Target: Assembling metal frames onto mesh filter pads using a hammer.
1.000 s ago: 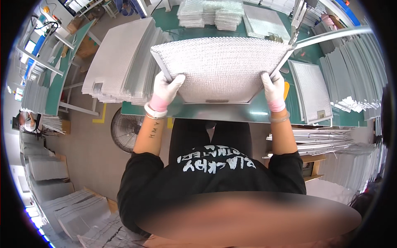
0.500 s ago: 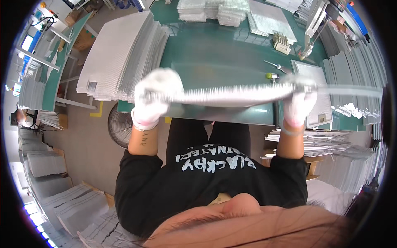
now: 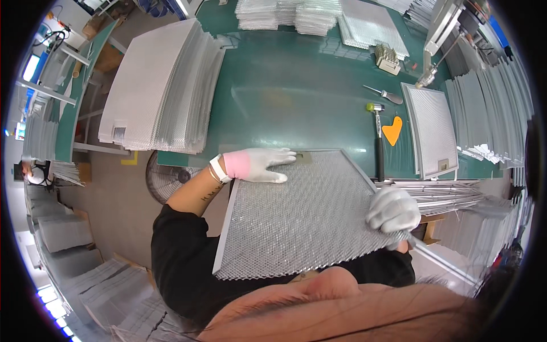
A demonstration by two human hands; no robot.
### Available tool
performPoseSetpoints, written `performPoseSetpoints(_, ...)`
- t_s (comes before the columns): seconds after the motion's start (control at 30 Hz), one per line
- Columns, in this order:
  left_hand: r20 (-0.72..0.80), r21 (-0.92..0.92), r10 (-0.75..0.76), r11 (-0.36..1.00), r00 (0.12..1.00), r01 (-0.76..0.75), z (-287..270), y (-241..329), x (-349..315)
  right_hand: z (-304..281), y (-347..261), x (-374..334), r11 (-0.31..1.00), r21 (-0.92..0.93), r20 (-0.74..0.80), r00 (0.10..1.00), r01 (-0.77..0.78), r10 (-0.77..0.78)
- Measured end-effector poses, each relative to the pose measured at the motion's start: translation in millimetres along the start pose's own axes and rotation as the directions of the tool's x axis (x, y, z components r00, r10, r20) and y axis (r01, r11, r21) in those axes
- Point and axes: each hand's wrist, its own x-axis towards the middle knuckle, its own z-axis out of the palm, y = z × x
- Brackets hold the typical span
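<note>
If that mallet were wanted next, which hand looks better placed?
Probably the right hand: it's closer to the mallet, though curled at the edge of the mesh panel. The left hand lies on the panel, farther away.

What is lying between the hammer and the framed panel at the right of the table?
In the head view, an orange piece lies between the hammer and the panel, a screwdriver just beyond it.

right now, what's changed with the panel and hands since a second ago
The panel has come nearer and tipped, its unframed edge swinging from the far side to the near side; the strip now points to the lower right. The left hand let go of the left edge and lies open on the far one; the right hand still grips the right edge. The left stack stayed put.
</note>
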Motion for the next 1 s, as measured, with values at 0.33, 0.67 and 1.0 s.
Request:
performPoseSetpoints(0.33, -0.947, 0.275, 0.320, 0.859, 0.033, -0.432, -44.4, 86.4, -42.0, 1.7, 89.5, 23.6, 0.825, -0.127, -0.791, 0.558, -0.550, 0.251)
performPoseSetpoints(0.67, -0.995, 0.022, -0.022, 0.891, -0.092, -0.453, -64.7, 77.3, -20.9, 53.5, 162.7, -85.1, 0.196, -0.590, -0.715, 0.620, -0.783, 0.324)
performPoseSetpoints(1.0, -0.978, 0.113, 0.042, 0.930, -0.206, -0.349, -58.0, 73.0, -28.6, -32.3, 70.6, 72.0, 0.815, -0.127, -0.732, 0.608, -0.565, 0.308)
